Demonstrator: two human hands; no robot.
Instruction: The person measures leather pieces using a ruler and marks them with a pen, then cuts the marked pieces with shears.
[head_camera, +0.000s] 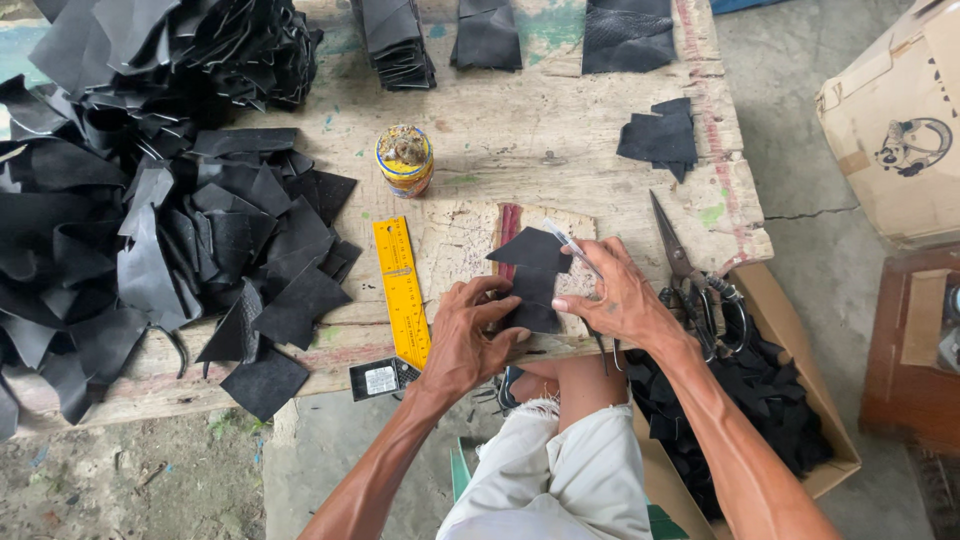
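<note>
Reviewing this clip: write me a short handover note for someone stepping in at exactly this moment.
Left hand: pressing down the black leather piece on the cutting board.
Right hand: also on the piece, holding a thin blade or pen; which one is unclear.
Nearby: yellow ruler left of the board, scissors to the right, small tin behind.
Done: stacks of cut pieces at the far edge of the table.
Left: large pile of scraps on the left; more offcuts in the box on the right.
</note>
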